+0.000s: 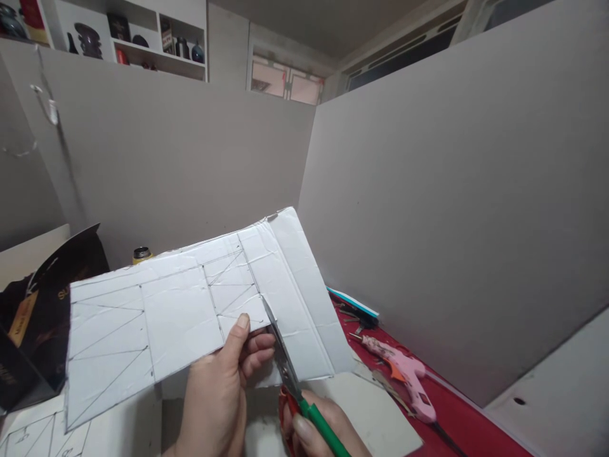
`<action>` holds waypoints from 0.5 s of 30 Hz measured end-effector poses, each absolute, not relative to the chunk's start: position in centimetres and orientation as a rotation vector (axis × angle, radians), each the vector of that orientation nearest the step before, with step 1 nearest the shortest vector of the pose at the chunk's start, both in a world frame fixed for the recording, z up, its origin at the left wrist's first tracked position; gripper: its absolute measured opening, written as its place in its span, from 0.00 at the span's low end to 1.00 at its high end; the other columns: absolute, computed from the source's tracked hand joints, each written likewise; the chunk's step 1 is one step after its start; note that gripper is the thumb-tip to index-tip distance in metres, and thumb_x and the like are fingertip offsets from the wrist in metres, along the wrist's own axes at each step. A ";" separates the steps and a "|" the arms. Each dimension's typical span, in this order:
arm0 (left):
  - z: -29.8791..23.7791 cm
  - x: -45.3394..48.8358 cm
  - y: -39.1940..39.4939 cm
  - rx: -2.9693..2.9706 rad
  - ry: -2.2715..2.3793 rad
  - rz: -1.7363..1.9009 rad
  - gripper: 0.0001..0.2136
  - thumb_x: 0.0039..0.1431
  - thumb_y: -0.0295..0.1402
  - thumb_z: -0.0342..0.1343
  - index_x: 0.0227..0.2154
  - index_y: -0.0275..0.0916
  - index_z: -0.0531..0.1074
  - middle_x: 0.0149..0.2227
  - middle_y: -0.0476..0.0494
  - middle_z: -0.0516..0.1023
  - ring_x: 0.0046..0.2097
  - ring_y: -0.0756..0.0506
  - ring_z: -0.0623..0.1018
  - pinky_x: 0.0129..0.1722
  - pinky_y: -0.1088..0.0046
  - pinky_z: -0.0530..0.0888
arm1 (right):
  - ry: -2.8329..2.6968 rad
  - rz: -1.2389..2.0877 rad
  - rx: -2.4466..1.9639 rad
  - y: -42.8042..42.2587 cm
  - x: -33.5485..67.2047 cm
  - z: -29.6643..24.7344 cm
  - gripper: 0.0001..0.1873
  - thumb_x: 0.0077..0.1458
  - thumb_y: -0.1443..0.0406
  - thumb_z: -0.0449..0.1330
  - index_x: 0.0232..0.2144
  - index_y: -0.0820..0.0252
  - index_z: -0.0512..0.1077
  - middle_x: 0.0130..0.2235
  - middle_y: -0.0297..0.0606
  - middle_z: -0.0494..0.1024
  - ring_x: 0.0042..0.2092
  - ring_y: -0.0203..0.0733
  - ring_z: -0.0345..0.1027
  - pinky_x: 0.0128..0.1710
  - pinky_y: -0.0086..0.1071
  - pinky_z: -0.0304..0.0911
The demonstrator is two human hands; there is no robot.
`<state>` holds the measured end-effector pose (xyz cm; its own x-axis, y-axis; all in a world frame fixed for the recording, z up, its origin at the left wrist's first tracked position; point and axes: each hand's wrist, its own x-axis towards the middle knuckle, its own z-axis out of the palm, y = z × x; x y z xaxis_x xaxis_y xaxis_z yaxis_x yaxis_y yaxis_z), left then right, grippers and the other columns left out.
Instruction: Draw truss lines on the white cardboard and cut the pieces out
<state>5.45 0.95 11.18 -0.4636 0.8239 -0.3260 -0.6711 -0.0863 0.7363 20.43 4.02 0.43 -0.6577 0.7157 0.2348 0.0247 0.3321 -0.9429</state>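
Note:
A white cardboard sheet (181, 317) with pencilled lines and triangles is held up in front of me. My left hand (223, 374) grips its lower edge, thumb on top and fingers curled beneath. In my right hand (318, 425) is a pair of scissors (285, 362) with a green handle on one side and a red one on the other. The scissor blades straddle the cardboard along a drawn line, with a slit running up from the lower edge. Part of the lower blade is hidden under the sheet.
A pink glue gun (404, 374) lies on the red table surface (442, 412) at right, beside cardboard scraps. At left stands a black box (38, 324); a yellow bottle (141, 254) is behind the sheet. Another marked sheet (38, 431) lies at lower left. Grey partitions (190, 158) enclose the table.

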 end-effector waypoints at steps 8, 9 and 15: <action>10.9 5.6 1.0 0.229 1.054 1.768 0.07 0.59 0.23 0.63 0.27 0.24 0.80 0.28 0.34 0.83 0.28 0.47 0.82 0.29 0.78 0.81 | -2.009 1.307 -0.638 4.1 20.7 0.7 0.27 0.65 0.42 0.46 0.28 0.58 0.59 0.26 0.31 0.57 0.28 0.36 0.52 0.29 0.32 0.51; 10.9 5.7 1.0 0.233 1.051 1.769 0.07 0.59 0.23 0.63 0.27 0.24 0.80 0.28 0.34 0.83 0.28 0.47 0.82 0.29 0.78 0.81 | -2.000 1.307 -0.631 4.1 20.7 0.8 0.27 0.65 0.43 0.47 0.28 0.58 0.59 0.26 0.31 0.57 0.28 0.36 0.52 0.29 0.32 0.51; 11.0 5.6 1.1 0.228 1.063 1.760 0.08 0.60 0.24 0.63 0.27 0.24 0.80 0.27 0.34 0.83 0.27 0.48 0.82 0.28 0.79 0.80 | -1.920 1.357 -0.649 3.7 20.5 0.8 0.27 0.64 0.42 0.48 0.27 0.57 0.57 0.25 0.31 0.56 0.27 0.35 0.51 0.27 0.31 0.52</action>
<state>5.63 1.05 10.95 -0.4596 0.8310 -0.3133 -0.6638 -0.0871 0.7428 20.54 3.68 0.84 -0.6383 0.7288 0.2479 0.0098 0.3297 -0.9440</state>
